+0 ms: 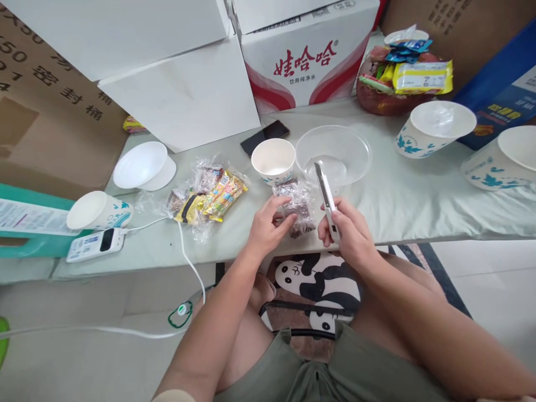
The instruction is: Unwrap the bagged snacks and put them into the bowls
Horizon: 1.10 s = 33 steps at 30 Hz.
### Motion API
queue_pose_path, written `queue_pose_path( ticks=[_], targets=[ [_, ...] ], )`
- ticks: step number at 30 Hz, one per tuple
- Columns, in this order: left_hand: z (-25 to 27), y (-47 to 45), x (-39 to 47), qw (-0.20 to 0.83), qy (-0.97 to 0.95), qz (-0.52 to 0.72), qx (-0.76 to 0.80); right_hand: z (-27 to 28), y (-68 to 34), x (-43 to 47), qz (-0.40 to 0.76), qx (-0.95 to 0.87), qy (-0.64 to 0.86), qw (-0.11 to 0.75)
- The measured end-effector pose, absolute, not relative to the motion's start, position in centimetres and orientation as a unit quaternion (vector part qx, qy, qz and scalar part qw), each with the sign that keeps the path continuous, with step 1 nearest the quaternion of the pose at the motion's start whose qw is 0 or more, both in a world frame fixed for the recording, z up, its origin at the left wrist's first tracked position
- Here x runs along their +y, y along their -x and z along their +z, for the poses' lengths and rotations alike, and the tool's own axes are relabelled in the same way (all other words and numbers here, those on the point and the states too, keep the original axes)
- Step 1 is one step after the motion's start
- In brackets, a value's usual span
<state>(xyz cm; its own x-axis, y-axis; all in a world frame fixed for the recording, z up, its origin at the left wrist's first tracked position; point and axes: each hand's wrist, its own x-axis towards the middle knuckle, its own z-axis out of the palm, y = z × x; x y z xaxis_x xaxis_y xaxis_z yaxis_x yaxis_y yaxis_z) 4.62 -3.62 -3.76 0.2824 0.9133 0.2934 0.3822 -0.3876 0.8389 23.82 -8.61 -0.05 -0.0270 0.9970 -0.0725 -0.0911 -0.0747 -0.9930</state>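
My right hand (347, 231) is wrapped round a white-handled box cutter (327, 196), its blade pointing up and away from me. With thumb and fingers, my left hand (272, 226) grips a brown snack in clear plastic wrap (297, 207) at the table's front edge. The blade is just right of the snack and apart from it. Directly behind the snack stands a paper cup (273, 159). A clear plastic bowl (355, 159) sits beyond the blade. Several wrapped snacks (218, 195) lie in a pile left of my left hand.
White cartons (310, 67) line the back, with a dark phone (266, 138) before them. A white bowl (142, 164), a tipped paper cup (98, 211) and a power strip (96, 245) with a cable are left. Right are two paper cups (427, 139) and a snack-filled basket (385, 100).
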Motion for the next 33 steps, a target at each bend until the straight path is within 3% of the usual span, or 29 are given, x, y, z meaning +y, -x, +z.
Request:
queue_pose_path(
  ticks=[7, 18, 27, 33],
  targets=[
    [-3.7, -3.9, -3.6, 0.224, -0.75, 0.445, 0.434, -0.4, -23.9, -8.7, 0.61, -0.503, 0.526, 0.314],
    [-3.6, -2.9, -2.4, 0.179, -0.575, 0.613, 0.512, -0.4, -24.5, -8.6, 0.634, -0.537, 0.51, 0.221],
    [-3.8, -3.5, -3.2, 0.293, -0.554, 0.587, 0.512, 0.4, -31.2, -7.1, 0.373, -0.657, 0.604, 0.254],
    [-4.5, -5.0, -4.5, 0.338, -0.539, 0.557, 0.534, -1.6, -32.3, -6.6, 0.186, -0.68, 0.698, 0.129]
  ],
)
